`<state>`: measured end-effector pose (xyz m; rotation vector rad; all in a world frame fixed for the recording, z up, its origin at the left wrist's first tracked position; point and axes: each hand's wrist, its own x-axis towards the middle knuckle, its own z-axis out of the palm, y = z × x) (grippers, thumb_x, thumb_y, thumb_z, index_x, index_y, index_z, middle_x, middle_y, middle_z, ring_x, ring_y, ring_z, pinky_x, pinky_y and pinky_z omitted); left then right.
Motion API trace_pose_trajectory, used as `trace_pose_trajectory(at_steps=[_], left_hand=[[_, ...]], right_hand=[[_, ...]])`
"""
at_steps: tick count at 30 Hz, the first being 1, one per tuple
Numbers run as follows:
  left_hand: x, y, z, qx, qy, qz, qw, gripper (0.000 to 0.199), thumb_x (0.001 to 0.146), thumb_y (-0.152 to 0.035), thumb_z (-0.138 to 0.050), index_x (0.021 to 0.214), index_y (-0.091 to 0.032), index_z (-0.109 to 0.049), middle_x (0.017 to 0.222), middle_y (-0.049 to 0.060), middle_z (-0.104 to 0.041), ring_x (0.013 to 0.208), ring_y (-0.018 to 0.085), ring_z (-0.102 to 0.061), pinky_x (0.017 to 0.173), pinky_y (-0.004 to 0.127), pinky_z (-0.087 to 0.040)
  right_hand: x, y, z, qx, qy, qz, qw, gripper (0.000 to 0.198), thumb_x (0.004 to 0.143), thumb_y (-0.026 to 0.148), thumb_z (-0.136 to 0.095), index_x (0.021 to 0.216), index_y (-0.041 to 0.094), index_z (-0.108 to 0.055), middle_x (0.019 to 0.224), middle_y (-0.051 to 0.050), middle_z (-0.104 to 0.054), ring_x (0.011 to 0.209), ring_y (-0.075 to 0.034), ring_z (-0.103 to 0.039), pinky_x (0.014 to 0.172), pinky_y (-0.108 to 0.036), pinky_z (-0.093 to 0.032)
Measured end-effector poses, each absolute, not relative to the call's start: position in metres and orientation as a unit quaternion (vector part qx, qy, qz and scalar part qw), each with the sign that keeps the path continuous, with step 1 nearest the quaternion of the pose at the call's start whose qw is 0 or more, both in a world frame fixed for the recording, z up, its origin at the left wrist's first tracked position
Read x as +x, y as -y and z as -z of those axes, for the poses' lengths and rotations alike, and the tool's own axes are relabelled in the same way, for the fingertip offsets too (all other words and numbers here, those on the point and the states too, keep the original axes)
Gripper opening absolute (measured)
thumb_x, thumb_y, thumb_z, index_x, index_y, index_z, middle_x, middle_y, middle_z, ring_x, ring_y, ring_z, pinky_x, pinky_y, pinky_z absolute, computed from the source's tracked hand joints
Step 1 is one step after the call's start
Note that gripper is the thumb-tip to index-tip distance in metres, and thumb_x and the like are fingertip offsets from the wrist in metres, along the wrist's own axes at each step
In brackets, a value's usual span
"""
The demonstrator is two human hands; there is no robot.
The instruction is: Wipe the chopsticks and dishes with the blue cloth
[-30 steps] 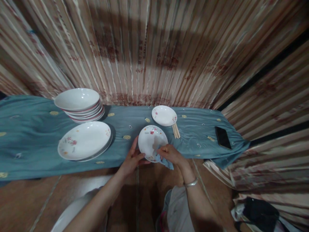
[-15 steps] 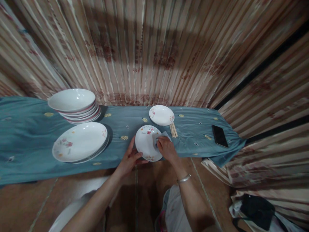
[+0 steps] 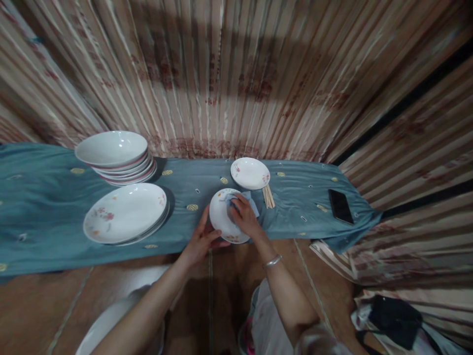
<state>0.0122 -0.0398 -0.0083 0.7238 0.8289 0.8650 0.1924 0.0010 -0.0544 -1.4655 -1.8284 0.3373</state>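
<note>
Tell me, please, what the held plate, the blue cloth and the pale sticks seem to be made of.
Held plate: probably glazed ceramic, given its smooth white surface.
Blue cloth: thin, matte fabric or paper, judging by its folds.
Pale sticks: likely bare wood or bamboo, from their dull tan colour.

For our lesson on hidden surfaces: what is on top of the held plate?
A light-blue cloth and the right hand; the part of the plate beneath them cannot be seen.

Bowls behind platters (both left), held plate midway, phone right
</note>
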Motion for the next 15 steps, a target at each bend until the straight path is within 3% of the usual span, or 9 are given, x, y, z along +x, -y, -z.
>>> trace_pose_trajectory(at_steps=[9,15], left_hand=[[0.012,0.039,0.014,0.334,-0.375,-0.406,0.764,0.095,0.068,-0.015,-0.069,0.146,-0.037,-0.018,0.127,0.006,-0.056,0.098,0.023,-0.061,0.072,0.044,-0.060],[0.010,0.040,0.011,0.330,-0.379,-0.402,0.765,0.096,0.068,-0.014,-0.069,0.146,-0.037,-0.018,0.125,0.006,-0.058,0.092,0.021,-0.064,0.074,0.044,-0.059]], right_hand=[[0.171,0.004,0.046,-0.501,0.724,-0.253,0.401,0.033,0.091,0.030,-0.044,0.120,0.021,-0.059,0.139,-0.008,-0.047,0.131,-0.019,-0.038,0.112,-0.038,-0.027],[0.170,0.021,0.032,-0.453,0.717,-0.353,0.395,0.031,0.093,0.037,-0.043,0.097,0.021,-0.069,0.126,-0.006,-0.059,0.118,-0.017,-0.052,0.105,-0.035,-0.037]])
